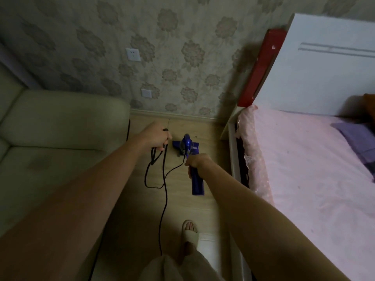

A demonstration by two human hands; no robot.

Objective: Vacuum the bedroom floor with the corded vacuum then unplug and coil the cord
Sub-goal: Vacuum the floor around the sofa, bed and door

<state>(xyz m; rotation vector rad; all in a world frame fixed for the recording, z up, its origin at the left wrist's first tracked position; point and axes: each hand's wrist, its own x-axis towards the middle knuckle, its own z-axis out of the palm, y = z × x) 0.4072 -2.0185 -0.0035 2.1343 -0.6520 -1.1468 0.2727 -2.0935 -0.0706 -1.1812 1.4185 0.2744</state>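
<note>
R hand (pixel 197 161) gripped blue vacuum (pixel 187 146) handle, head on floor at 12 o'clock. L hand (pixel 157 136), at 10, curled round looped cord (pixel 156 171), prob. keeping slack off the floor path.

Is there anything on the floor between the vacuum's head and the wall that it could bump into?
Nothing visible. The vacuum head sits on bare wood floor short of the baseboard. The sofa is to its left, the bed to its right. The left hand holds the cord loops off to the left.
</note>
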